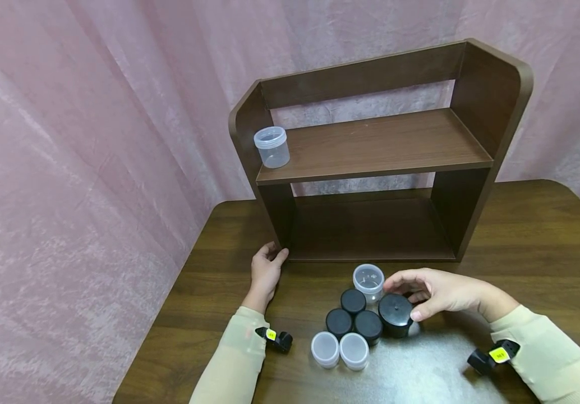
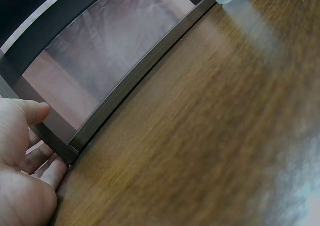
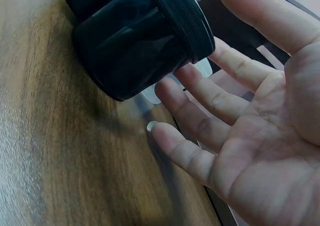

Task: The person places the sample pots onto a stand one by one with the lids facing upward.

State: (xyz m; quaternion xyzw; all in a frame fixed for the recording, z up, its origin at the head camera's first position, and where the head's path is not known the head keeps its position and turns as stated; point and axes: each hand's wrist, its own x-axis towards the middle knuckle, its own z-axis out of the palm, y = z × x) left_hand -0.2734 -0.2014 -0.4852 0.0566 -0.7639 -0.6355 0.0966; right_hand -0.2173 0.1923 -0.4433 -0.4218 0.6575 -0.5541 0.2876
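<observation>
My left hand (image 1: 266, 275) grips the lower front corner of the brown shelf unit (image 1: 371, 174), the thumb at the front and the fingers on the outer side. Around a large black jar (image 1: 395, 314), my right hand (image 1: 441, 292) spreads with its fingers loosely bent. The thumb lies close to the lid; the other fingers reach behind it, and the right wrist view shows space between most of them and the jar (image 3: 135, 41). Behind that jar stands a clear jar (image 1: 368, 280). Several small jars sit beside it: black-lidded ones (image 1: 339, 322) and two with whitish tops (image 1: 325, 349).
Another clear jar (image 1: 272, 147) stands at the left end of the upper shelf board (image 1: 381, 140). The shelf unit rests toward the back of the wooden table (image 1: 537, 241). Pink curtains (image 1: 93, 140) hang behind and to the left.
</observation>
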